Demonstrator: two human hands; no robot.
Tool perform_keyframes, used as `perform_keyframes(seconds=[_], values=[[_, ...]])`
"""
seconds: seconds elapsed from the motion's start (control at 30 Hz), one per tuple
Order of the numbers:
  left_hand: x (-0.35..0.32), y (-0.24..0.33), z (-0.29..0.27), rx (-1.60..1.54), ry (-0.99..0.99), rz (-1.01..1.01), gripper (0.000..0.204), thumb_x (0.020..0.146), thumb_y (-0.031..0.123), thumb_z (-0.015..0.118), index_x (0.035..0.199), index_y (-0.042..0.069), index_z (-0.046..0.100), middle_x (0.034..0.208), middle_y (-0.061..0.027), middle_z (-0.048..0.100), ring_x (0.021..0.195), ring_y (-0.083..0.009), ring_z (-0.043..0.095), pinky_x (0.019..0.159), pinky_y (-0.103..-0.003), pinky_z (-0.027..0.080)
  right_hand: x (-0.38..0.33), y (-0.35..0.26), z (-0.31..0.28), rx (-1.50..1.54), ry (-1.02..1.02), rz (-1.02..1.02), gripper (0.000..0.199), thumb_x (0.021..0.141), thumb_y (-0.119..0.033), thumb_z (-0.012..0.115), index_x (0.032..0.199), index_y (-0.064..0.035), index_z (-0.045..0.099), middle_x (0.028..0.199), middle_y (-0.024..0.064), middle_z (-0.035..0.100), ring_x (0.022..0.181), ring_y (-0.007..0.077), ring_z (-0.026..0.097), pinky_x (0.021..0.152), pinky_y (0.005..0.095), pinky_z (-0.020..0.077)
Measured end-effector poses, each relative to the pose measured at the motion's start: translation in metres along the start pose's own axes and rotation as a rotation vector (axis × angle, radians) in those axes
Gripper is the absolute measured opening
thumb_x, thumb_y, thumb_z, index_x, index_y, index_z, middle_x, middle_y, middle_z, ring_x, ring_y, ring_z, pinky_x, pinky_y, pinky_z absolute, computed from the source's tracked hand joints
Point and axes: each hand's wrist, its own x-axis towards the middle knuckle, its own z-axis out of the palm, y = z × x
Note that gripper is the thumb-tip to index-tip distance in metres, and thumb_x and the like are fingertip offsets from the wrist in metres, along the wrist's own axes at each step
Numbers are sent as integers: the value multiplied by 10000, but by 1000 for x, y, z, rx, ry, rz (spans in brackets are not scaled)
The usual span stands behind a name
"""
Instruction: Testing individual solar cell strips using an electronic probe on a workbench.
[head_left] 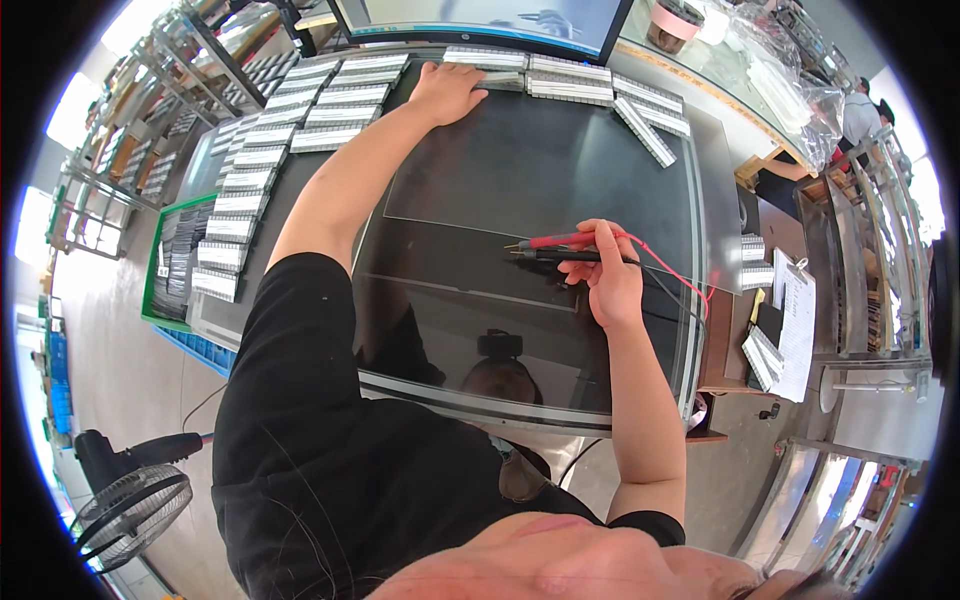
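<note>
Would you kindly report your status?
Right hand holding red probe and black probe. Left hand at white strips below monitor. Slanted strip at right.

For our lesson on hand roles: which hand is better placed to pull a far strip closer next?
Probably the left hand: it is at the far strips, while the right hand, farther from them, holds red and black probes.

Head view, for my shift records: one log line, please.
left hand: at grey-white block | right hand: holding red probe, black probe
</note>
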Motion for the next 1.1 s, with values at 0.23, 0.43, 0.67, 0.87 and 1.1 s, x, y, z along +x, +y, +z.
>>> perform_keyframes(seconds=[0.23, 0.43, 0.67, 0.87, 1.1], values=[[-67, 31, -28, 25, 84, 173, 319, 866, 272, 477, 1148, 126, 511, 1058, -37, 548, 995, -222, 502, 880, -407, 335, 2, 1, 5, -49, 14, 5, 299, 913, -317, 469, 980, -34, 537, 832, 98, 536, 590, 177, 593, 489, 235, 454], [-118, 71, -60, -114, 176, 291, 372, 793, 206, 576, 1147, 123, 501, 1077, -12, 529, 977, -199, 485, 858, -378, 336, 2, 0, 2, -79, 28, -34, 297, 915, -297, 464, 985, -18, 538, 806, 95, 551, 590, 177, 597, 487, 235, 457], [-134, 54, -56, -288, 168, 145, 495, 767, 210, 622, 1229, 143, 457, 1151, -2, 535, 1050, -194, 474, 891, -383, 324, -1, 1, 1, -77, 0, -43, 306, 912, -303, 473, 985, -13, 536, 812, 105, 558, 596, 185, 604, 493, 243, 472], [-126, 57, -51, -290, 218, 149, 457, 793, 226, 608, 1221, 154, 466, 1104, -32, 562, 1061, -213, 482, 929, -394, 318, 1, 2, -1, -63, -15, -41, 307, 912, -304, 473, 991, -14, 535, 817, 109, 559, 597, 191, 606, 488, 245, 471], [-119, 49, -45, -412, 94, 47, 459, 789, 272, 605, 1220, 191, 467, 1076, -40, 584, 1067, -229, 482, 929, -398, 305, 3, 4, -2, -38, -32, -46, 312, 914, -306, 469, 1002, -13, 529, 831, 112, 561, 604, 196, 610, 485, 252, 479]])
